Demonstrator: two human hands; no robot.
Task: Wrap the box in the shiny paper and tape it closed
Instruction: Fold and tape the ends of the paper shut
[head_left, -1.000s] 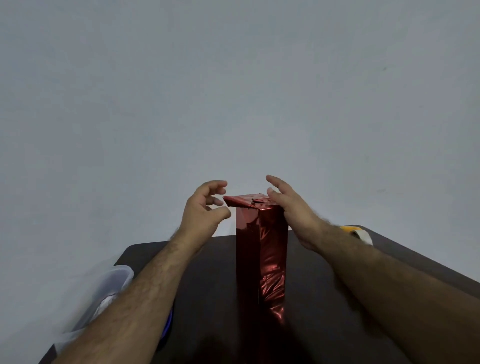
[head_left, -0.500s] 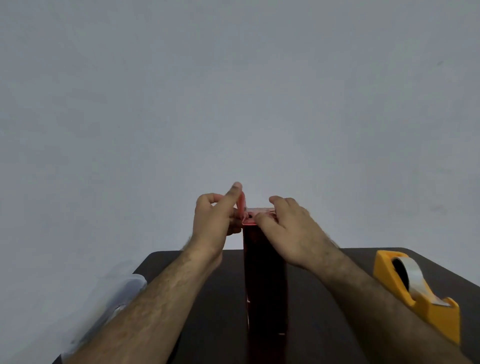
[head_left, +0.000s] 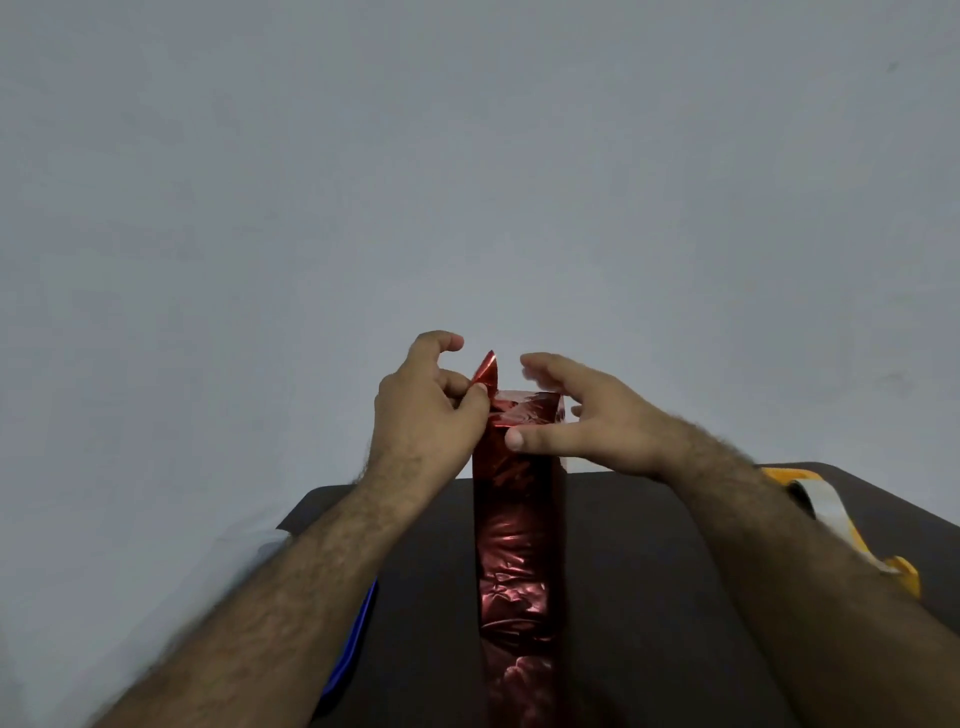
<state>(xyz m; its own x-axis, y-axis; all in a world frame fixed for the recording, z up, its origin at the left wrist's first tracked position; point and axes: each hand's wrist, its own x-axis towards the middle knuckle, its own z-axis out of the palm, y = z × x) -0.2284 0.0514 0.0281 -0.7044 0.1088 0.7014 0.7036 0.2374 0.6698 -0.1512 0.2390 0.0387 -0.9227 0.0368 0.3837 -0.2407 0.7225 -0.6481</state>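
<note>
At frame centre the left hand (head_left: 423, 415) pinches an upright paper flap (head_left: 485, 371) atop the standing, already red-foil-sheathed box (head_left: 517, 525), the right hand (head_left: 587, 415) spreads loose fingers holding nothing beside its top, so folding and taping from the yellow tape dispenser (head_left: 831, 512) at right likely remain.

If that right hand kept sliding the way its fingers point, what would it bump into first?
The right hand points leftward across the top of the wrapped box. It would likely meet the raised red paper flap that the left hand pinches, though depth is hard to judge.
</note>
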